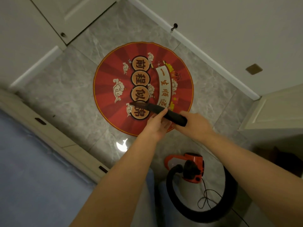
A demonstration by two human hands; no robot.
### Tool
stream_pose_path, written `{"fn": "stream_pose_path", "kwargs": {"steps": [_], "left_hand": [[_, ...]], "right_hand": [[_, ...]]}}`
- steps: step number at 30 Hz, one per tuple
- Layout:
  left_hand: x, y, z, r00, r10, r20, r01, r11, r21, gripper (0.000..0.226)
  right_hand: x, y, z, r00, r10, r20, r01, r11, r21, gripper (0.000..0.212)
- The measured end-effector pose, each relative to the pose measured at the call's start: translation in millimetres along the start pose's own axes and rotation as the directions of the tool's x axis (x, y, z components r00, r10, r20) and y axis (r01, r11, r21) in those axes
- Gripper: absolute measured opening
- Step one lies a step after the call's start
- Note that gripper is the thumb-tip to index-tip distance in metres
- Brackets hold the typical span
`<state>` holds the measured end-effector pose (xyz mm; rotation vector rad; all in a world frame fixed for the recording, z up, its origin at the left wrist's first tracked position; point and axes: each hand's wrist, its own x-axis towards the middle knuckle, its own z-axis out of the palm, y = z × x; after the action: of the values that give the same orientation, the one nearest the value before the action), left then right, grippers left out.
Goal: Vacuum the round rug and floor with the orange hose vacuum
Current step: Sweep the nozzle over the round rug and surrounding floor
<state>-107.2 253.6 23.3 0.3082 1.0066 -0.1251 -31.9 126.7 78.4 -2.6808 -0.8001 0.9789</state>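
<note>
A round red rug (113, 76) with orange discs and white clouds lies on the grey marble floor (68, 89). Over its near edge I hold a black crevice nozzle (147, 107), its thin tip pointing left. My left hand (155, 126) grips the nozzle's middle from below. My right hand (195, 123) is closed around its thick black end (178, 119). The orange vacuum body (193, 167) stands on the floor by my feet, with its black hose (173, 200) curling around it.
White doors and baseboards (205, 51) ring the floor at the back and right. A pale threshold (54, 136) borders a blue floor (32, 177) at the left. A thin black cord (206, 197) loops beside the vacuum. A white cabinet (275, 115) stands at the right.
</note>
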Motion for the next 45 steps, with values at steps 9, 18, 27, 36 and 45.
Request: {"fn": "stream_pose_path", "kwargs": {"steps": [9,18,27,36,45], "left_hand": [[10,-28,-8,0.997,-0.055,-0.054,0.049,0.994,-0.098,0.039],[17,-54,-9,0.996,-0.015,-0.090,0.017,1.000,0.018,0.037],[13,-52,-29,1.000,-0.006,-0.020,0.006,0.999,0.040,0.039],[20,19,-29,0.992,0.100,-0.071,-0.094,0.992,0.087,0.047],[33,43,-74,0.984,0.075,-0.161,-0.054,0.990,0.129,0.047]], "right_hand": [[-11,46,3,0.994,-0.022,0.110,0.036,0.992,-0.125,0.028],[-10,20,38,0.991,-0.084,-0.106,0.025,0.883,-0.469,0.039],[-18,21,46,0.986,-0.103,-0.129,0.019,0.847,-0.532,0.039],[50,-24,50,0.964,-0.042,-0.263,-0.054,0.936,-0.349,0.038],[90,-47,44,0.967,0.040,-0.252,-0.134,0.921,-0.366,0.042]]}}
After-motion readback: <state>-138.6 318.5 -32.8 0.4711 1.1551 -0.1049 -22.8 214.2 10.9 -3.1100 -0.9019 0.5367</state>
